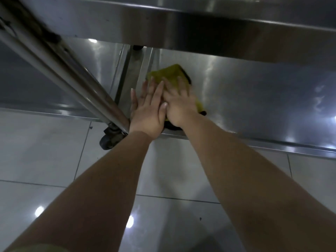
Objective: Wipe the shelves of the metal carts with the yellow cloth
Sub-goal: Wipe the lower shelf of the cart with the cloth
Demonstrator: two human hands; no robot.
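A yellow cloth [172,73] with a dark edge lies on the lower shelf [254,97] of a metal cart, near the shelf's left end. My right hand [179,104] presses down on the cloth with fingers spread and covers its middle; the hand is blurred. My left hand [147,110] lies flat beside it, touching it, with fingers straight. Its fingertips reach the cloth's left edge. The cart's upper shelf [200,28] overhangs the scene at the top.
A slanted metal post [72,70] runs from top left down to a caster wheel [109,140] beside my left wrist. Another cart's lower shelf [45,84] sits to the left, across a narrow gap. Glossy grey floor tiles [45,151] lie below.
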